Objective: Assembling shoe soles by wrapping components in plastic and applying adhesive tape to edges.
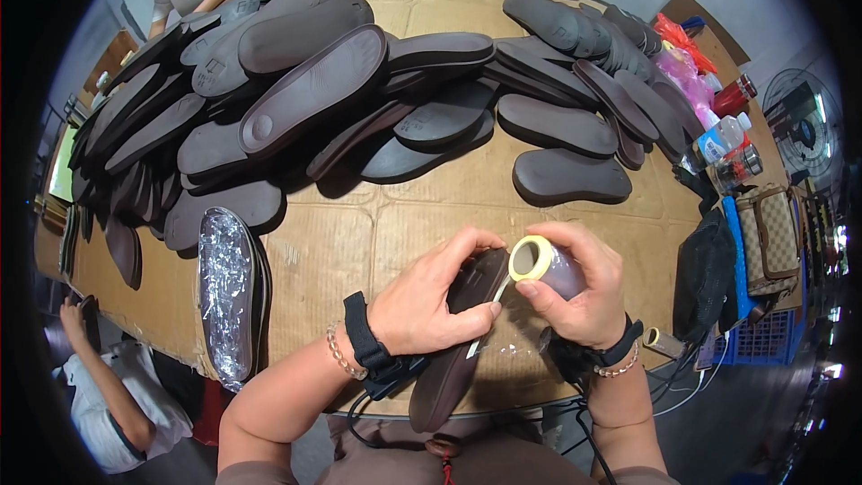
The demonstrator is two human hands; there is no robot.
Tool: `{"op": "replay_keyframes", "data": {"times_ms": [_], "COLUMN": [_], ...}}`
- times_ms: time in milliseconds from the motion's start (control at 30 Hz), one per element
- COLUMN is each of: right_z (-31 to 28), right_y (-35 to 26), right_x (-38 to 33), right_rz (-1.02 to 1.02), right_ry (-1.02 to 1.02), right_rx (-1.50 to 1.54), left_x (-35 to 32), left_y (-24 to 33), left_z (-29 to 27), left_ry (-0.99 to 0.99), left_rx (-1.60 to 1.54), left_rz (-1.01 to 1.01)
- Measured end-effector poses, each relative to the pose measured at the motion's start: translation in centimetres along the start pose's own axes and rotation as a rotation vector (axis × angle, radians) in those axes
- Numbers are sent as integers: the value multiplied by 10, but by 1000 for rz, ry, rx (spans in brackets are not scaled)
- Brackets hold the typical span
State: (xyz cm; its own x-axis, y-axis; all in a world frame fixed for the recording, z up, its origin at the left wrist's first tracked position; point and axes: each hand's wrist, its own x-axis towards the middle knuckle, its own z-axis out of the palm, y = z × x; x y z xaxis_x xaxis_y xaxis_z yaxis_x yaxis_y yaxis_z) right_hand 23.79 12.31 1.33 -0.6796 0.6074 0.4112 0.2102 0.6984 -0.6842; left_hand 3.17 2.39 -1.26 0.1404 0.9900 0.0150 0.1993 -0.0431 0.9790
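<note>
My left hand [422,298] grips a dark brown shoe sole [446,388], which stands tilted near the table's front edge. My right hand [588,292] is closed round a roll of clear film [558,271] with a pale yellow core, held against the sole's right side. Along that side runs a narrow whitish strip [496,307], with my left thumb on it. My fingers hide part of the sole, and I cannot tell exactly how film and strip join. To the left lies a sole stack topped with shiny clear film [228,283].
A large heap of dark soles [305,90] covers the table's far left and middle. More soles [571,176] lie at the right. Bottles [721,139], a black bag [702,260] and a checked bag [766,238] line the right edge. Other people sit round the cardboard-covered table [332,242].
</note>
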Motion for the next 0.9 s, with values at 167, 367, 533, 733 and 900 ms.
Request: {"op": "replay_keyframes", "data": {"times_ms": [167, 367, 533, 733, 900], "right_z": [7, 10, 13, 15, 16], "right_y": [2, 4, 6, 5, 4], "right_x": [0, 2, 3, 4, 2], "right_rz": [-41, -92, -111, -116, -91], "right_ry": [214, 247, 254, 259, 266], "right_rx": [-75, -168, -195, -227, -245], "left_x": [-2, -1, -1, 0, -1], "left_y": [0, -1, -1, 0, -1], "left_z": [0, 0, 0, 0, 1], "left_ry": [17, 18, 8, 14, 19], "left_rx": [22, 25, 25, 70, 51], "left_rz": [31, 22, 13, 31, 25]}}
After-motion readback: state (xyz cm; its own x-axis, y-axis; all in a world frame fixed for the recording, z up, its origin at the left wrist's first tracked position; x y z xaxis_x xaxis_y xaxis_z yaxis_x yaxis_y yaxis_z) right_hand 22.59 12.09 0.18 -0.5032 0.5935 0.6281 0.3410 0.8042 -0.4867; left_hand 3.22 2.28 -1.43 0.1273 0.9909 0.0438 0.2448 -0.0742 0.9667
